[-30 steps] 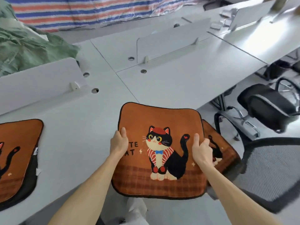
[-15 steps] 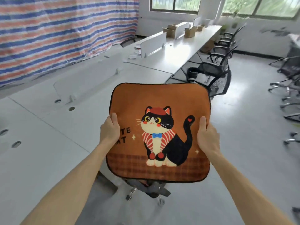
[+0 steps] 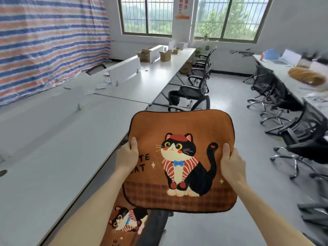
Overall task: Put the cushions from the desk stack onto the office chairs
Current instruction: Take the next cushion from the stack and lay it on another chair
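Both hands on one cushion (image 3: 181, 160), held out flat in front of me, centre of the frame and a little right. Left hand (image 3: 126, 157) grips its left edge, right hand (image 3: 230, 164) its right edge; thumbs lie on the printed face, the other fingers are curled under and hidden. Cushion is orange-brown with dark piping, a black-and-white cat in a red cap and blue bow tie, and a plaid band along the near edge. My left hand covers part of the lettering. It hangs in the air, just right of the table (image 3: 53, 148) edge and clear of it. Second cushion (image 3: 124, 222), same print, lies at the bottom of the frame below my left forearm, partly under the held one. A dark chair part (image 3: 154, 226) sits just right of it; I cannot tell what that cushion rests on. Beyond the held cushion, office chairs (image 3: 191, 93) line the right side of the long table. More chairs (image 3: 305, 139) stand along the right edge of the frame. White divider panel (image 3: 124, 71) and cardboard boxes (image 3: 165, 55) sit farther along the table. Striped tarpaulin (image 3: 53, 41) fills the upper left; barred windows (image 3: 147, 15) run across the top.
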A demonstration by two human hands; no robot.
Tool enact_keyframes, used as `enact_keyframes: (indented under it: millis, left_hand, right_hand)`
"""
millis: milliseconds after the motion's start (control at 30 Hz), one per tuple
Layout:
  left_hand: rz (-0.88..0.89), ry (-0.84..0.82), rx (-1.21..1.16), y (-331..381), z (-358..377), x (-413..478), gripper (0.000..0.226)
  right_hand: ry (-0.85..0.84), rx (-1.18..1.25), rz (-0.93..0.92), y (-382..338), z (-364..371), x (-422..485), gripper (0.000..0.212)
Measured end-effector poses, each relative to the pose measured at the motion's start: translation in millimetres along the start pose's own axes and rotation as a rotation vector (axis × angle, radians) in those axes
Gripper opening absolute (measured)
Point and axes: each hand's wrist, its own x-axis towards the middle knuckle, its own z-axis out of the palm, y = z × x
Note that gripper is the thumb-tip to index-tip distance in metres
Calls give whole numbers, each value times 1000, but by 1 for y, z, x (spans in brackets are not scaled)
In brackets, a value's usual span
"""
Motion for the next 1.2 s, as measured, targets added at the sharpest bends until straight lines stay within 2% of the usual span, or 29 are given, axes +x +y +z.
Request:
enact_keyframes:
  millis: [267, 600, 867, 967, 1200]
  left_hand:
    - [-48, -105, -33, 27, 88, 81, 58]
    - [-142, -80, 40, 45, 190, 168, 60]
    - [-259, 41, 101, 95, 284, 254, 58]
    - [-332, 68, 91, 107, 313, 280, 56]
    - [-544, 46, 133, 85, 384, 362, 61]
  right_hand:
    - [34, -42, 18, 16, -1, 118, 51]
    - [-103, -55, 32, 62, 43, 281, 54]
    - [-276, -55, 5, 81, 74, 462, 58]
    - [-373, -130, -16, 75, 84, 528, 58]
    - [-558, -294, -69, 60, 149, 665, 55]
